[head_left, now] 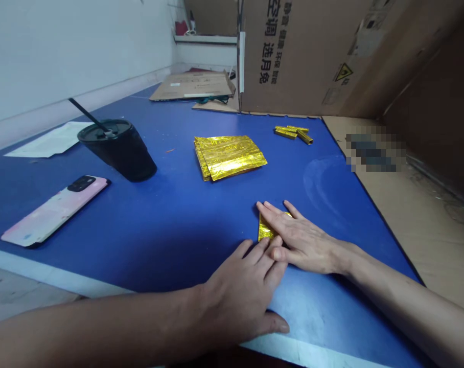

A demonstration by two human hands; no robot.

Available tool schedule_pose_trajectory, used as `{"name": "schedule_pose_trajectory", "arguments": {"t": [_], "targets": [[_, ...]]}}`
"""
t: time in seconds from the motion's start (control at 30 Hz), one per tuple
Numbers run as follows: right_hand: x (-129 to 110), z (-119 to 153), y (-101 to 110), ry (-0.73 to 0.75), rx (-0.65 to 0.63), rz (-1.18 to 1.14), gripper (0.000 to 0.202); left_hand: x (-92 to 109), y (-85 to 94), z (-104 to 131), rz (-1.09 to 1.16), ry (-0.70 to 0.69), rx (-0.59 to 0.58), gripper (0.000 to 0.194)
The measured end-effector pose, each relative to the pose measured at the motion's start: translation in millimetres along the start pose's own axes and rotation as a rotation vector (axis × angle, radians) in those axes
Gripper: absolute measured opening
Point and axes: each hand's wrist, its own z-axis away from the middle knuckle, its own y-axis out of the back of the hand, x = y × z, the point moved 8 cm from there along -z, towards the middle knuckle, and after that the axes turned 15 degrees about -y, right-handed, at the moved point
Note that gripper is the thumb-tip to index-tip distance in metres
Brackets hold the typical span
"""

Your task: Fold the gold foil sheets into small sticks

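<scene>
A small piece of shiny gold foil paper point(265, 229) lies on the blue tabletop near its front edge, mostly hidden under my hands. My right hand point(303, 237) rests flat over it with the fingers stretched out to the left. At the paper's near edge, the fingertips of my left hand point(247, 291) press down, its thumb apart and pointing right. The two hands touch where the left fingers meet the right thumb. Farther back lies a stack of larger gold foil sheets point(232, 158). Several narrow folded gold strips point(293, 134) lie at the back right.
A black tumbler with a straw point(120, 151) stands at the left, behind a pink-and-white phone point(58, 212). A white sheet of paper point(50, 140) lies by the wall. Flattened cardboard point(193, 85) lies at the back, and a large cardboard panel point(304, 61) stands behind the table.
</scene>
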Motion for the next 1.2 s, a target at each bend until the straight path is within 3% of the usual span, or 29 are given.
{"name": "schedule_pose_trajectory", "arguments": {"t": [0.33,0.5,0.57,0.7,0.87,0.97,1.2], "targets": [[0,0,2,0.001,-0.028,-0.083,0.088,2,-1.7,-5,0.007,-0.056,-0.006,0.077],[19,7,29,-0.02,0.087,-0.489,0.076,1,-2.8,-3,-0.053,-0.049,-0.007,0.075],[27,10,40,-0.062,0.139,-0.548,0.066,1,-2.7,-1,-0.058,-0.054,-0.012,0.074],[7,15,37,-0.007,0.047,-0.373,0.054,0,-1.6,0,-0.015,-0.056,-0.011,0.074],[-21,23,9,0.097,-0.11,-0.185,0.071,0,0.0,-2,0.043,-0.065,0.019,0.074],[-13,18,2,0.097,-0.097,-0.107,0.076,0,-0.4,-1,0.037,-0.056,0.022,0.072],[14,-2,6,-0.013,0.012,0.137,0.069,1,-2.7,2,0.01,-0.034,0.015,0.074]]}}
